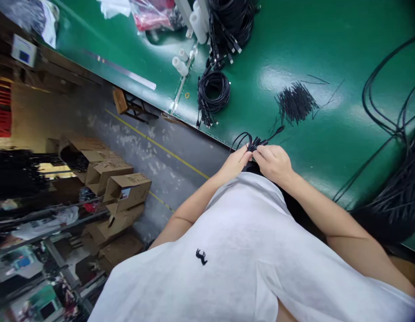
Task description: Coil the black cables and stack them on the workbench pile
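Pinching a small bundle of black cable (252, 143) between them, the left hand (236, 162) and the right hand (273, 162) meet at the near edge of the green counter (294, 44), just in front of the person's white shirt (234, 250). Both hands are closed on the bundle, fingertips pressed together at its gathered middle; loops fan out toward the left hand's side and a single plug end sticks out past the right hand, further onto the counter. Holding it at the waist likely keeps the loops from springing apart.

Beyond the bundle, further onto the counter, lies a loose heap of short black ties (296, 103), near enough to be reached from the hands. To the left of that heap sits a finished coil of black cable (213, 91), plugs trailing toward the counter's edge, and behind it a larger pile of coiled cables (229, 22) beside white plastic spools (198, 20). Long loose black cables (391, 112) sweep across the counter on the right-hand side of the bundle.

Off the counter's edge, on the left, the floor (167, 156) carries open cardboard boxes (127, 188).
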Demonstrator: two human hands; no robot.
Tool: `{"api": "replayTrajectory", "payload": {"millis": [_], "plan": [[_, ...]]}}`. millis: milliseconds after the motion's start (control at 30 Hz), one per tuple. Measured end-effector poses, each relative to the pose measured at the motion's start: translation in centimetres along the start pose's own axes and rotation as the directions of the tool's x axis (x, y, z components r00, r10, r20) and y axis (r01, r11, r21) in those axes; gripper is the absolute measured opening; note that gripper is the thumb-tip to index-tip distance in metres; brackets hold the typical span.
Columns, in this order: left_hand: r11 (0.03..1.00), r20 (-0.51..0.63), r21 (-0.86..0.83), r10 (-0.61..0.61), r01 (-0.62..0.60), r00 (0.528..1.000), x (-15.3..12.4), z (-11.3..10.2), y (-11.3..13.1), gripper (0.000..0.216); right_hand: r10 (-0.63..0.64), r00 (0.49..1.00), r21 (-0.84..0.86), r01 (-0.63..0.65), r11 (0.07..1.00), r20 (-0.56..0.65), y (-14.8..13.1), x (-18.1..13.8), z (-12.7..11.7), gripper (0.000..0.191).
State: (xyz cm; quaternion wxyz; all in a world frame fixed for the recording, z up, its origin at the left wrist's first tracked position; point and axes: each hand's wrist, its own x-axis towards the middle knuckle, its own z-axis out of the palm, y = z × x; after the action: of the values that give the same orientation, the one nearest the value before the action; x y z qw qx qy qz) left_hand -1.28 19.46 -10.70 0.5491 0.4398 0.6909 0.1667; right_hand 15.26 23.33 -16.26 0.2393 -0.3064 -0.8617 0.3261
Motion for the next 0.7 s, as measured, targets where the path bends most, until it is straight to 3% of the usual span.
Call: {"api": "replayTrajectory", "payload": {"millis": [100, 167, 233, 333, 633, 700], "plan": [[0.998, 0.068, -0.031, -0.058, 0.061, 0.996, -0.2, -0.2, -0.6, 0.018, -0.372, 0.925, -0.145, 0.379, 0.914, 0.074, 0.3, 0.9, -0.7, 0.031], [0.979, 0.155, -0.141, -0.122, 0.144, 0.98, -0.5, -0.5, -0.8, 0.015, -0.48, 0.863, -0.219, 0.505, 0.835, 0.16, 0.0, 1.7, -1.4, 0.029], [0.927, 0.253, -0.309, -0.136, 0.213, 0.958, -0.9, -0.9, -0.7, 0.011, -0.509, 0.823, -0.262, 0.565, 0.783, 0.253, -0.5, 2.5, -2.2, 0.029], [0.83, 0.317, -0.493, -0.109, 0.262, 0.942, -1.1, -1.6, -0.6, 0.009, -0.509, 0.805, -0.253, 0.584, 0.771, 0.305, -1.4, 3.4, -3.4, 0.031], [0.796, 0.293, -0.535, -0.14, 0.283, 0.946, -1.5, -2.8, 0.2, 0.018, -0.513, 0.747, -0.269, 0.644, 0.716, 0.424, -2.3, 4.8, -3.7, 0.032], [0.782, 0.296, -0.544, -0.161, 0.304, 0.942, -1.6, -2.9, 0.4, 0.02, -0.502, 0.753, -0.303, 0.641, 0.705, 0.425, -2.5, 4.6, -3.6, 0.036]]}}
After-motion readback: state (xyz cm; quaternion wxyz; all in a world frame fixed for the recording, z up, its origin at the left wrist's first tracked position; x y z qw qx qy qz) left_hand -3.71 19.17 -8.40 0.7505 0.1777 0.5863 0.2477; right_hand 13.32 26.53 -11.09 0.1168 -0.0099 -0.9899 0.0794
